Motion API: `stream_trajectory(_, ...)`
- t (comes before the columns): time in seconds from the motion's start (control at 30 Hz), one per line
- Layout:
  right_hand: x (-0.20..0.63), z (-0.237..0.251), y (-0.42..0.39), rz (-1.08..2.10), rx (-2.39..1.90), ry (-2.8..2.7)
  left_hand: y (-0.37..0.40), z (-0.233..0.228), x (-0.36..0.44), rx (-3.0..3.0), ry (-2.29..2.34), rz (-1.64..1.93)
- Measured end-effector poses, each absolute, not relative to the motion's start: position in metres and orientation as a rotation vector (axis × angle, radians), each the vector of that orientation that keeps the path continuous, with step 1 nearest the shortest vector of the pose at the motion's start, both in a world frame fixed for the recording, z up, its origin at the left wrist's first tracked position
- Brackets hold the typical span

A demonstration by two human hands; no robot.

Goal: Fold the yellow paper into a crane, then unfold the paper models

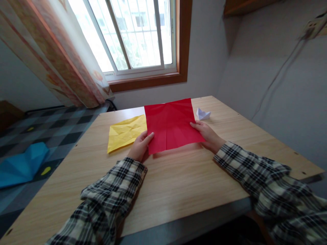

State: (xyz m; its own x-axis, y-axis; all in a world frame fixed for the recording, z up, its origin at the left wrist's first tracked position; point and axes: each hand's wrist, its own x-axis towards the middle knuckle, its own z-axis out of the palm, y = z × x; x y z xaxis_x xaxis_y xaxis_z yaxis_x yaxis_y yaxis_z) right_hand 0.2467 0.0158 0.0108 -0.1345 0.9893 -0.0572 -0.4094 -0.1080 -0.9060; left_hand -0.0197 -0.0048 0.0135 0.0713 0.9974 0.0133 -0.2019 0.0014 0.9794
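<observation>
A sheet of red paper (170, 126) with a crease down its middle is held up above the wooden table. My left hand (140, 145) pinches its lower left edge, thumb on top. At the right edge, my right hand (208, 135) grips the sheet the same way, with its other fingers partly behind the paper. A creased yellow paper (126, 132) lies on the table just left of the red sheet. Behind my right hand stands a small folded white paper boat (203, 114).
The light wooden table (173, 190) reaches toward the window wall. To the left is a bed with a checked cover (66, 120), on which blue folded paper (25, 161) lies. A curtain (58, 44) hangs beside the window, and a cable (277, 75) runs down the right wall.
</observation>
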Motion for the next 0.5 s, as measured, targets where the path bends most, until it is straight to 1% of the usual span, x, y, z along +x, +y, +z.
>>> stream_trajectory(0.23, 0.2435, 0.0031, 0.0192, 1.481, -0.841, -0.936, -0.0027, 0.0132, -0.0247, 1.242, 1.120, 1.318)
stream_trajectory(0.5, 0.2420, 0.0010, 0.0210, 1.451, -0.850, -0.930, -0.0039, 0.0124, -0.0220, 1.151, 1.107, 1.334)
